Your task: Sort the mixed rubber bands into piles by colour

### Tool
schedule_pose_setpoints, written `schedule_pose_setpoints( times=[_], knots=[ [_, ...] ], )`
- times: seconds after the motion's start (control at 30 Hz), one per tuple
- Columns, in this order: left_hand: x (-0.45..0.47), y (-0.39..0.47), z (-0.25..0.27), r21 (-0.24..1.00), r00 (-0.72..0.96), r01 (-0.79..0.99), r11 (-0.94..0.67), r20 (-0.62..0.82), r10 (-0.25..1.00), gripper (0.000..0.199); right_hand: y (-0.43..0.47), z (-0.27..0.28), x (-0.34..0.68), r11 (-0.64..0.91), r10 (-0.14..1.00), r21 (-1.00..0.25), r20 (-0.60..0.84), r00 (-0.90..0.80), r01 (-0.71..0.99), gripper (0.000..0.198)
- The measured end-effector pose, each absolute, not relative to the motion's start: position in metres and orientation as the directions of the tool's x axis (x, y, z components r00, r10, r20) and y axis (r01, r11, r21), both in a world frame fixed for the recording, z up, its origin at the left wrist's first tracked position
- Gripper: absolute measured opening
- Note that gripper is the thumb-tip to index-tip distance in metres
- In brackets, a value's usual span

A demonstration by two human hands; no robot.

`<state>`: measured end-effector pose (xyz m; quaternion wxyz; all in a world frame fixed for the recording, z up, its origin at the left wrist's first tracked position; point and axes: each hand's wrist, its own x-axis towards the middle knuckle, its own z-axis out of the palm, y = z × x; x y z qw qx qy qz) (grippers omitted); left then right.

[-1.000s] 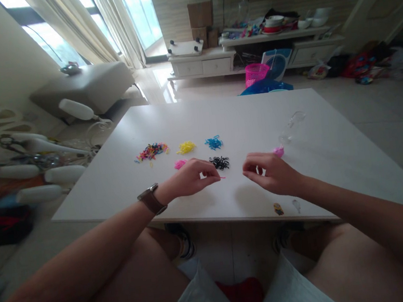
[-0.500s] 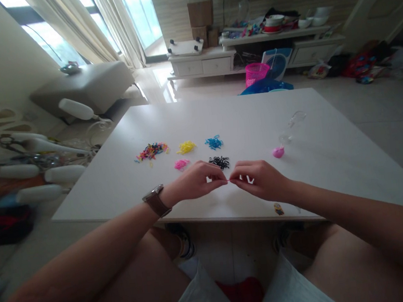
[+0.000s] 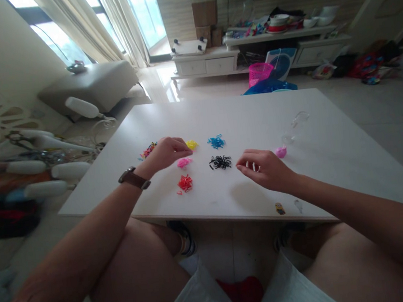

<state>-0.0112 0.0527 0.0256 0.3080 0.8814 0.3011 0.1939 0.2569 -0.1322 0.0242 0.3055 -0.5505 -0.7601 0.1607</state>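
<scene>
My left hand (image 3: pixel 168 152) hovers between the multicolored pile of small rubber bands (image 3: pixel 148 150) and the yellow rubber bands (image 3: pixel 192 145), partly covering both. Its thumb and fingers look slightly apart, with nothing visible in them. To the right of the black rubber bands (image 3: pixel 220 162), my right hand (image 3: pixel 263 167) is raised over the table with thumb and forefinger pinched together. Whatever is in that pinch is too small to make out. Pink rubber bands (image 3: pixel 184 162) and red rubber bands (image 3: pixel 185 183) lie below my left hand. Blue rubber bands (image 3: pixel 216 142) form a pile behind the black ones.
On the white table (image 3: pixel 255 111), a pink rounded object (image 3: pixel 280 152) sits beside a clear plastic piece (image 3: pixel 289 138). A small yellow-and-blue figure (image 3: pixel 280 208) and a clear item (image 3: pixel 298 206) lie at the near edge. White padded chair parts (image 3: pixel 65 170) stand at left.
My hands have parted: the left moved left and away from me toward the yellow pile, uncovering the red bands. The right shifted slightly right. A thin reddish strand was between their fingertips earlier.
</scene>
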Motion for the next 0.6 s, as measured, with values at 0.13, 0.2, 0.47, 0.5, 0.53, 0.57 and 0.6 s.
schedule_pose_setpoints(
  times=[0.13, 0.2, 0.47, 0.5, 0.53, 0.57, 0.6],
  knots=[
    [-0.041, 0.093, 0.000, 0.669, 0.508, 0.606, -0.430, 0.091, 0.857, 0.024, -0.135, 0.023, 0.259, 0.350, 0.935, -0.591, 0.264, -0.235, 0.726, 0.012],
    [-0.047, 0.104, -0.016, 0.651, 0.476, 0.657, -0.380, 0.033, 0.879, 0.023, -0.136, 0.022, 0.259, 0.356, 0.934, -0.595, 0.250, -0.255, 0.720, 0.010],
    [-0.040, 0.107, -0.037, 0.581, 0.556, 0.708, -0.402, -0.108, 0.824, 0.016, -0.137, 0.025, 0.256, 0.363, 0.932, -0.598, 0.228, -0.282, 0.715, 0.010],
    [-0.041, 0.108, -0.034, 0.578, 0.537, 0.719, -0.386, -0.111, 0.836, 0.018, -0.137, 0.025, 0.256, 0.364, 0.931, -0.600, 0.230, -0.283, 0.712, 0.010],
    [-0.044, 0.109, -0.031, 0.585, 0.509, 0.727, -0.359, -0.109, 0.854, 0.020, -0.137, 0.025, 0.256, 0.367, 0.930, -0.602, 0.231, -0.285, 0.709, 0.010],
    [-0.048, 0.110, -0.028, 0.603, 0.472, 0.729, -0.323, -0.102, 0.876, 0.023, -0.137, 0.025, 0.257, 0.368, 0.930, -0.605, 0.232, -0.286, 0.706, 0.010],
    [-0.053, 0.113, -0.024, 0.632, 0.422, 0.724, -0.278, -0.086, 0.903, 0.026, -0.137, 0.026, 0.257, 0.369, 0.929, -0.607, 0.233, -0.287, 0.704, 0.010]
  ],
)
